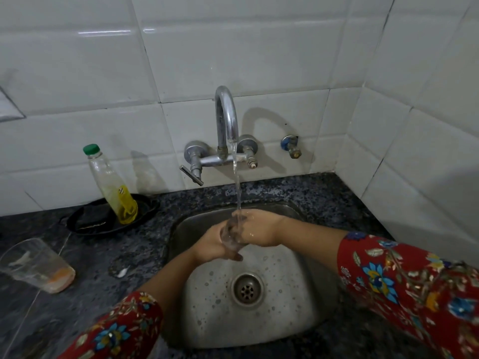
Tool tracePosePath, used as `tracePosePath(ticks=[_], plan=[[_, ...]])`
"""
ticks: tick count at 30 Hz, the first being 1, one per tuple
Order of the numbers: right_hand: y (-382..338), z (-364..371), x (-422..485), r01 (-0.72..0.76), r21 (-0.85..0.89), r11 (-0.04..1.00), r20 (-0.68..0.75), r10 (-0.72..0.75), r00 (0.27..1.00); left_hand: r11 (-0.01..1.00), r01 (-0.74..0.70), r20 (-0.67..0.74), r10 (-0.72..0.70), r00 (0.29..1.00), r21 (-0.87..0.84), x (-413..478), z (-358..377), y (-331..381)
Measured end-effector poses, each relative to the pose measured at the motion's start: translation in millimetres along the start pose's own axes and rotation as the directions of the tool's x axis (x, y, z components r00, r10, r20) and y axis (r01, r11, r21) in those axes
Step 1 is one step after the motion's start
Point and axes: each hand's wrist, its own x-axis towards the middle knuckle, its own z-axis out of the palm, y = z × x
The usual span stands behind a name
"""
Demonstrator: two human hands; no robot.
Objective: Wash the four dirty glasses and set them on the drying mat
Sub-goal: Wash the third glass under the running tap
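Fingers of both hands, left hand [214,246] and right hand [259,227], close around a clear glass [231,235] held over the steel sink [305,304], under water running from the wall tap [226,120]. Another dirty glass [36,265] stands on the dark counter [108,255], well apart to the left.

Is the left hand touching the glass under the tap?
Touching. The head view shows the left hand wrapped around the glass, its fingers closed against the wall.

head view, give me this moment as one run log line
step: rinsing glass | left hand and right hand: both on it | tap: running | dirty glass: waiting on counter
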Motion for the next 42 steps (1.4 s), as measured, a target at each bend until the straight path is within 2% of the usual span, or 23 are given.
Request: tracePosePath(ticks=[2, 3, 4, 5, 7, 8, 10, 11, 12, 13, 15, 17, 19, 22, 25, 26, 27, 29, 31, 34, 37, 39, 42], plan=[[-1.5, 4.9, 1.6, -0.045, -0.051, 0.998, 0.067, 0.048, 0.997, 1.0, -0.005, -0.058, 0.006, 0.998, 0.017, 0.4, 3.1, 1.8], [-6.5, 5.7, 4.8, -0.134, 0.036, 0.99, 0.123, 0.129, 0.984, 0.998, -0.001, -0.144, 0.01, 0.989, 0.056, 0.2, 8.9, 3.1], [-14.5, 5.8, 9.0, -0.226, 0.205, 0.952, 0.177, 0.191, 0.966, 0.996, 0.031, -0.245, -0.008, 0.97, 0.089, 0.7, 14.9, 3.2], [-21.7, 9.0, 13.1, -0.29, 0.402, 0.869, 0.203, 0.224, 0.953, 0.989, 0.081, -0.343, -0.034, 0.939, 0.123, 0.3, 20.3, 3.6], [-22.1, 14.6, 17.6, -0.294, 0.556, 0.778, 0.174, 0.237, 0.956, 0.98, 0.117, -0.436, -0.034, 0.899, 0.164, -1.1, 23.8, 3.6], [-18.1, 13.4, 13.7, -0.278, 0.55, 0.787, 0.19, 0.207, 0.96, 0.985, 0.083, -0.383, -0.018, 0.924, 0.154, -0.4, 21.1, 3.4], [-11.1, 11.4, 5.4, -0.174, 0.401, 0.9, 0.128, 0.133, 0.983, 0.99, 0.012, -0.117, 0.005, 0.993, 0.142, -1.4, 10.7, 4.8], [-6.8, 13.4, 3.3, -0.102, 0.303, 0.948, 0.066, 0.085, 0.994, 0.988, 0.0, 0.005, -0.001, 1.0, 0.152, -2.7, 5.0, 7.2], [-5.3, 16.6, 2.3, -0.058, 0.222, 0.973, 0.024, 0.054, 0.998, 0.988, -0.002, 0.057, -0.007, 0.998, 0.153, -3.0, 1.5, 7.5], [-7.8, 19.0, 3.6, -0.055, 0.196, 0.979, 0.01, 0.054, 0.999, 0.988, 0.004, 0.026, -0.008, 1.0, 0.155, -2.7, 1.9, 4.5], [-16.3, 14.7, 4.7, -0.123, 0.299, 0.946, 0.056, 0.111, 0.992, 0.984, 0.047, -0.135, -0.023, 0.991, 0.175, -4.4, 11.5, 0.8], [-19.5, 12.6, 9.4, -0.179, 0.365, 0.913, 0.172, 0.123, 0.977, 0.989, 0.091, -0.268, -0.058, 0.962, 0.112, -5.6, 18.0, -3.0], [-16.3, 18.2, 8.8, -0.235, 0.361, 0.902, 0.168, 0.185, 0.968, 0.997, 0.063, -0.218, -0.05, 0.975, 0.052, -3.2, 16.0, -3.9], [-15.2, 28.5, 8.5, -0.174, 0.198, 0.965, 0.046, 0.168, 0.985, 0.994, 0.003, 0.005, -0.004, 1.0, 0.113, -1.3, 6.1, -2.0], [-27.1, 24.7, 9.7, -0.255, 0.326, 0.91, 0.078, 0.242, 0.967, 0.992, 0.056, -0.019, -0.055, 0.998, 0.116, -8.9, 7.1, 0.9], [-32.7, 23.9, 8.7, -0.308, 0.461, 0.832, 0.111, 0.29, 0.95, 0.99, 0.069, -0.064, -0.062, 0.996, 0.122, -11.9, 9.6, 2.9], [-37.3, 24.4, 8.0, -0.35, 0.64, 0.684, 0.153, 0.333, 0.931, 0.977, 0.125, -0.115, -0.106, 0.988, 0.172, -15.7, 11.9, 6.8], [-45.2, 27.0, 6.4, -0.321, 0.917, 0.236, 0.216, 0.382, 0.898, 0.887, 0.281, -0.206, -0.218, 0.954, 0.367, -24.2, 14.2, 15.7], [-57.0, 28.5, 7.7, -0.284, 0.955, -0.089, 0.296, 0.381, 0.876, 0.738, 0.378, -0.222, -0.306, 0.926, 0.559, -31.5, 16.2, 22.4], [-78.3, 34.5, 15.0, -0.226, 0.858, -0.462, 0.424, 0.386, 0.819, 0.496, 0.391, -0.186, -0.413, 0.892, 0.775, -40.3, 15.7, 29.6], [-97.4, 40.3, 23.3, -0.136, 0.566, -0.813, 0.604, 0.296, 0.74, 0.298, 0.367, -0.169, -0.527, 0.833, 0.881, -46.8, 11.5, 37.0], [-104.9, 42.9, 25.1, -0.118, 0.357, -0.927, 0.671, 0.166, 0.722, 0.202, 0.348, -0.184, -0.558, 0.809, 0.916, -47.3, 10.2, 40.9], [-107.4, 47.1, 24.1, -0.022, 0.149, -0.989, 0.685, 0.087, 0.723, 0.098, 0.322, -0.224, -0.531, 0.817, 0.942, -44.0, 9.4, 44.3]])
